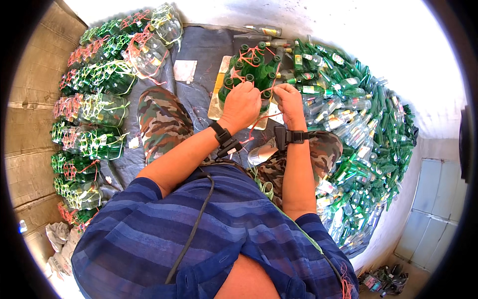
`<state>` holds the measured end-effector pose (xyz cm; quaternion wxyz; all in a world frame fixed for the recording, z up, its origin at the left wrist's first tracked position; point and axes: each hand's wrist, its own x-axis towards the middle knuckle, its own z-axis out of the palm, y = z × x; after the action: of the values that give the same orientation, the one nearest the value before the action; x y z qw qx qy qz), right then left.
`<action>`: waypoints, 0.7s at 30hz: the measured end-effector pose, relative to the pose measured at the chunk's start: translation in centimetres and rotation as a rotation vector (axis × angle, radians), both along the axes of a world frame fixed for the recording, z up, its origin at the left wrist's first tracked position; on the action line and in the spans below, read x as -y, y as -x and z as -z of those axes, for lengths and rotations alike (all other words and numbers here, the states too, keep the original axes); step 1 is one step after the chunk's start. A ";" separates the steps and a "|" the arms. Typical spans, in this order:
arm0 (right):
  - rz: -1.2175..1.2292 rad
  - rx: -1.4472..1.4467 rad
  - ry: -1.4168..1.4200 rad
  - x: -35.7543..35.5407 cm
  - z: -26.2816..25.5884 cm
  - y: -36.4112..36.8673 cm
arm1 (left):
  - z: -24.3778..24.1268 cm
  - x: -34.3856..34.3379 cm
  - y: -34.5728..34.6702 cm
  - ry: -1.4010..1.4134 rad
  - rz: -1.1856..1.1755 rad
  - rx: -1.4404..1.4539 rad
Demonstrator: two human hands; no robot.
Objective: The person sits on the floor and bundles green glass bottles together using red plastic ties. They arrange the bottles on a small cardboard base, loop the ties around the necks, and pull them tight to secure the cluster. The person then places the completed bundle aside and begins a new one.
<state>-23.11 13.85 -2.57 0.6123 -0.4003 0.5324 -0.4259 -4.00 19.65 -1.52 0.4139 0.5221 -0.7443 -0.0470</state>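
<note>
A cluster of upright green glass bottles [269,71] stands before me on a flat board [214,106]. Red plastic twine [246,59] is laced around and between their necks. My left hand [242,104] is curled into a fist at the near side of the cluster, gripping the twine; its fingertips are hidden. To its right, my right hand [289,101] pinches a strand of the same twine between thumb and forefinger, beside the nearest bottle neck. A short length of twine spans both hands over that bottle. A loose red tail [257,121] hangs below, towards my lap.
Loose green and clear bottles [351,104] are heaped along my right side. On my left stand rows of bottle bundles [101,108] laced with red, green and yellowish twine. My crossed legs [164,119] rest on a dark ground sheet [201,45]. A white wall [336,18] rises beyond.
</note>
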 end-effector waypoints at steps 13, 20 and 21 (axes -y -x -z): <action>0.062 -0.099 -0.015 0.7 2.2 -1.2 | 0.3 -0.1 0.1 0.013 0.033 0.028; 0.051 -0.029 -0.071 0.7 1.9 -1.1 | 0.8 -1.4 -2.3 0.040 0.214 -0.017; 0.058 -0.022 -0.074 0.7 2.0 -1.1 | 0.7 -1.9 -2.7 0.073 0.192 -0.031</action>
<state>-22.06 13.17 -4.59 0.6082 -0.3663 0.5660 -0.4191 -1.30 21.55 -2.26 0.4377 0.4322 -0.7856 -0.0672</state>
